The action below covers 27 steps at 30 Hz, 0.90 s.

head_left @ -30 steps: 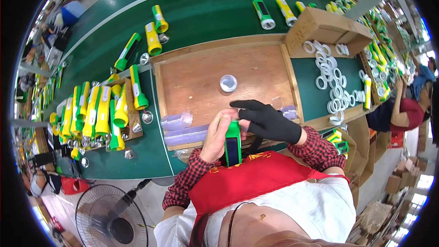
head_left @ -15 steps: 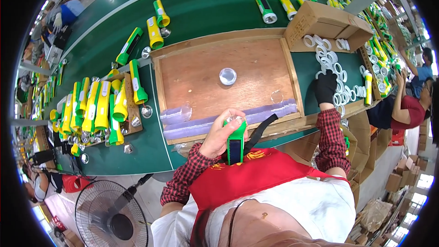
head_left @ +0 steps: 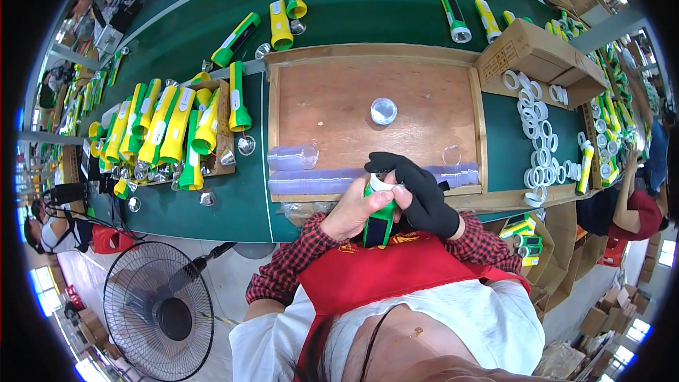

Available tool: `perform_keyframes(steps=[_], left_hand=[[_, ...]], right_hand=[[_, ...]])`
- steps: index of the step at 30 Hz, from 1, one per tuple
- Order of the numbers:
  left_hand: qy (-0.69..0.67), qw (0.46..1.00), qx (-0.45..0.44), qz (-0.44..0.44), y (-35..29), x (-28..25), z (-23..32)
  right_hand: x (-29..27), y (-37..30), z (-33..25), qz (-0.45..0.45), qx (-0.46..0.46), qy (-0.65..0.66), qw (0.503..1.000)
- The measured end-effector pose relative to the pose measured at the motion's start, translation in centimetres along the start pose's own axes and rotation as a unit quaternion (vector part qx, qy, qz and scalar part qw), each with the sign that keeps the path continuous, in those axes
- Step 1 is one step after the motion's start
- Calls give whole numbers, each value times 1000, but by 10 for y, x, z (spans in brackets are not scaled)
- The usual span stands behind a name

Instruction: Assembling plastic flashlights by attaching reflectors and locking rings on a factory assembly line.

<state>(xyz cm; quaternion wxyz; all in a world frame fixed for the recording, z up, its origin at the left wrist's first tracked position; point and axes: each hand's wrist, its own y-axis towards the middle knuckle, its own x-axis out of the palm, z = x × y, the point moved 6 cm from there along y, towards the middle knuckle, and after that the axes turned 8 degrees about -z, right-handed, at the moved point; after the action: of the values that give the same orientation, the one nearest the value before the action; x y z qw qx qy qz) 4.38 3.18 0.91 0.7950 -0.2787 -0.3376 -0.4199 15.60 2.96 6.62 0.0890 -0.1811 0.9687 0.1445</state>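
Left hand (head_left: pixel 357 209) grips green flashlight (head_left: pixel 380 216) at tray edge (head_left: pixel 474 200).

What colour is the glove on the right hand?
Black. The glove covers the right hand, best seen in the head view.

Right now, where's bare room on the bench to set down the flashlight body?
The wooden tray is mostly bare around the clear lens disc, above the purple lens stacks. Crowded: flashlight pile on the left, white rings on the right.
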Motion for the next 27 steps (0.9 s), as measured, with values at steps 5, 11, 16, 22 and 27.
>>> perform_keyframes(steps=[5, 11, 16, 22, 27], left_hand=[[50, 997, 62, -2, -2, -7, -5], [37, 999, 24, 25, 3, -7, -8], [254, 966, 39, 15, 15, 5, 21], [-114, 979, -84, -145, 7, 36, 11], [386, 911, 120, 83, 27, 4, 40]], right_hand=[[12, 0, -8, -37, -79, -104, 991], [14, 1, -13, -49, -83, -229, 969], [-30, 16, -3, 82, 7, -220, 972], [-38, 35, -21, 86, -115, -13, 990], [-42, 30, -14, 133, -33, -199, 970]])
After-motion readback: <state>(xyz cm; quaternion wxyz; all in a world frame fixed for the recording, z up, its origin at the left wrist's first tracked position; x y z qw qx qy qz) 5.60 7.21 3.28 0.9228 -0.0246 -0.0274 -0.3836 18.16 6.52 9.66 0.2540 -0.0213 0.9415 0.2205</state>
